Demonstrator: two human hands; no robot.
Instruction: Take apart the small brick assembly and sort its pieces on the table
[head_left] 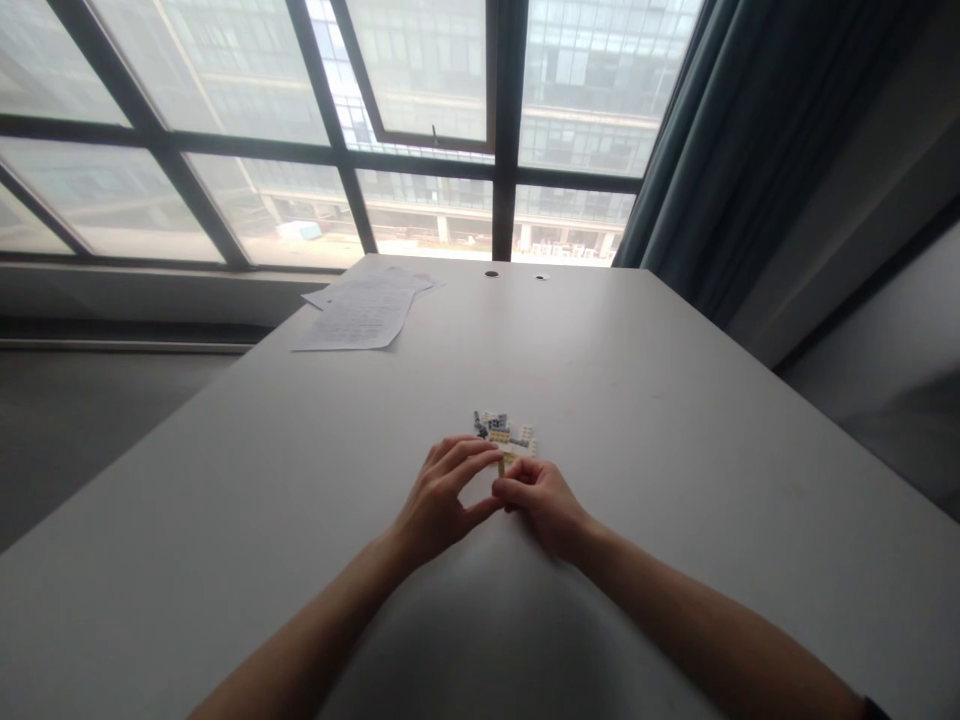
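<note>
Small building bricks [510,432] in white, yellow and grey lie in a cluster on the white table, just beyond my hands. A slim yellowish brick piece [502,467] stands out between my fingertips. My left hand [439,498] curves round it from the left, index fingertip at its upper end and thumb near its lower end. From the right, my right hand [546,500] pinches the piece's lower part between thumb and curled fingers. Fingers partly hide the piece, so its full shape cannot be made out.
Printed sheets of paper [360,312] lie overlapping at the table's far left. Two round cable holes, one dark [491,274], sit near the far edge of the table [637,400]. Windows stand behind it, and a dark curtain [720,130] hangs at right.
</note>
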